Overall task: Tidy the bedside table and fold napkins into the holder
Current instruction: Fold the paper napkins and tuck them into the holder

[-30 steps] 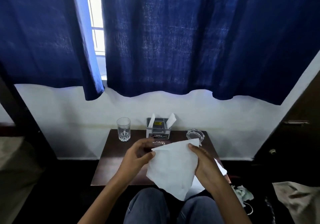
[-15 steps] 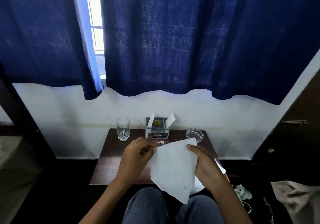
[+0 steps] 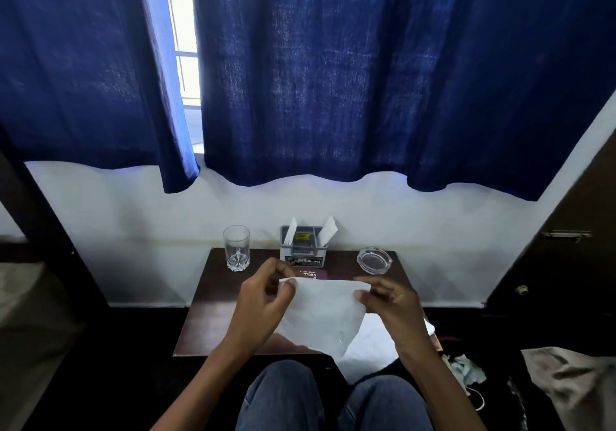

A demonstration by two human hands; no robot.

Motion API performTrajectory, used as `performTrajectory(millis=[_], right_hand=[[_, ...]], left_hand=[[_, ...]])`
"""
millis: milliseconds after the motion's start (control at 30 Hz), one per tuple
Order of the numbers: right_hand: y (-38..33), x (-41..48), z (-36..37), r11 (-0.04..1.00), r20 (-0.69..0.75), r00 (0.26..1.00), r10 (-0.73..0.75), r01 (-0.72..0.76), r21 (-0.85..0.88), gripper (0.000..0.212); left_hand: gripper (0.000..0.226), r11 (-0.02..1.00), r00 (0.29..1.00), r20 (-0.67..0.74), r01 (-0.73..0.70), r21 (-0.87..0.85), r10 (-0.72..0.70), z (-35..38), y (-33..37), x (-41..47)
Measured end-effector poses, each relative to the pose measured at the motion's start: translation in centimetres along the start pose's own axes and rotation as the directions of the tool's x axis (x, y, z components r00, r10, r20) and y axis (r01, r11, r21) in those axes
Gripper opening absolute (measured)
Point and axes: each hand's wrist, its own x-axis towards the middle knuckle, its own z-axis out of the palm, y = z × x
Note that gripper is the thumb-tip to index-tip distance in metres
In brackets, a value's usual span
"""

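Observation:
I hold a white napkin (image 3: 325, 314) spread out above the dark wooden bedside table (image 3: 213, 317). My left hand (image 3: 263, 300) pinches its upper left corner and my right hand (image 3: 390, 307) pinches its upper right corner, so the sheet hangs down between them. At the back of the table stands a grey napkin holder (image 3: 304, 247) with two white folded napkins sticking up at its sides. More white napkins (image 3: 370, 347) lie on the table's front right, partly hidden by the held sheet and my right arm.
A drinking glass (image 3: 236, 248) stands at the table's back left and a glass ashtray (image 3: 374, 260) at the back right. A dark booklet (image 3: 311, 274) lies before the holder. Blue curtains hang above. Crumpled items lie on the floor at right. My knees are below the table edge.
My hands have turned the napkin from a slanted hang to a level top edge, and moved a little further apart, stretching the sheet flat between them.

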Motion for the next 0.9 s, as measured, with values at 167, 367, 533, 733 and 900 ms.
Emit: performTrajectory(millis=[167, 367, 533, 733, 900], right_hand=[[-0.5, -0.2, 0.0, 1.0, -0.044, 0.999, -0.013, 0.012, -0.018, 0.027], [-0.8, -0.1, -0.3, 0.999, -0.003, 0.999, -0.036, 0.036, 0.012, 0.005], [-1.2, -0.3, 0.0, 0.986, 0.034, 0.998, 0.047, -0.052, 0.16, 0.022], [-1.2, -0.2, 0.5, 0.955, 0.021, 0.999, 0.049, -0.053, 0.292, 0.019], [-1.0, -0.1, 0.6, 0.948, -0.02, 0.998, 0.062, -0.053, 0.314, 0.021]], left_hand=[[0.013, 0.998, 1.0, 0.007, 0.026, -0.053, -0.025, -0.2, -0.1, 0.1], [0.005, 0.993, 0.996, -0.013, 0.087, -0.077, -0.088, -0.4, -0.5, 0.2], [0.01, 0.888, 0.944, 0.016, 0.316, -0.333, -0.33, 0.1, 0.9, -0.2], [0.055, 0.54, 0.717, 0.49, 0.696, -0.473, -0.495, 1.0, 1.1, -1.5], [0.068, 0.439, 0.683, 0.569, 0.73, -0.524, -0.458, 1.4, 0.4, -1.7]])
